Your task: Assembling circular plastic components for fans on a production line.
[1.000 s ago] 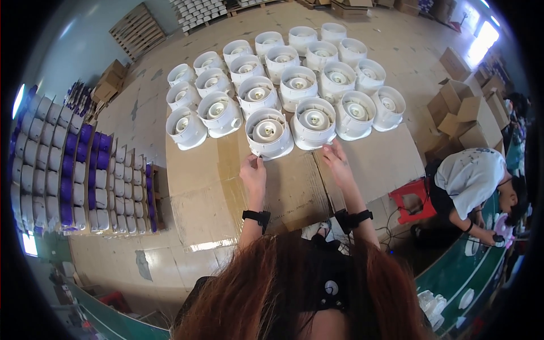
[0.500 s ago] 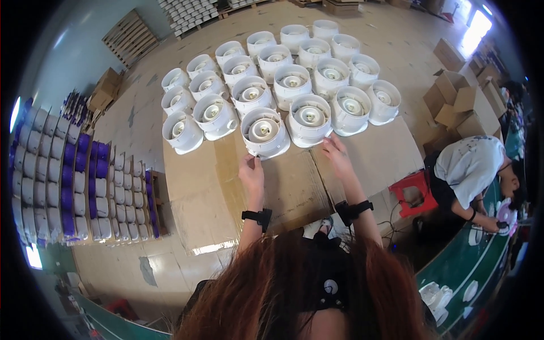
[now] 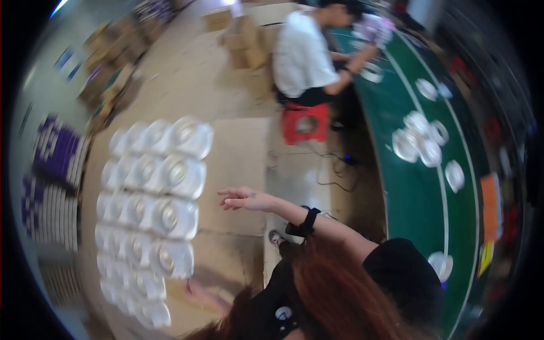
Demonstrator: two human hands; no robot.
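Rows of white round plastic housings (image 3: 168,218), each with a round hub inside, stand on a cardboard-covered surface (image 3: 238,170) at the left. My right hand (image 3: 243,199) is raised over the cardboard, to the right of the housings. Its fingers are stretched out and hold nothing. My left hand (image 3: 198,292) is low in the picture, beside the nearest housings. It is blurred, so its fingers do not show clearly, nor whether it touches a housing.
To the right runs a green conveyor belt (image 3: 411,192) carrying several white plastic parts (image 3: 419,136). A co-worker in a white shirt (image 3: 303,54) sits at it on a red stool (image 3: 304,123). Cables (image 3: 334,170) lie on the floor. Cardboard boxes (image 3: 245,45) stand farther back.
The view has swung right, bringing the belt and the co-worker closer to the middle. Both my hands have come away from the front housings they were at; my right hand is now apart from them.
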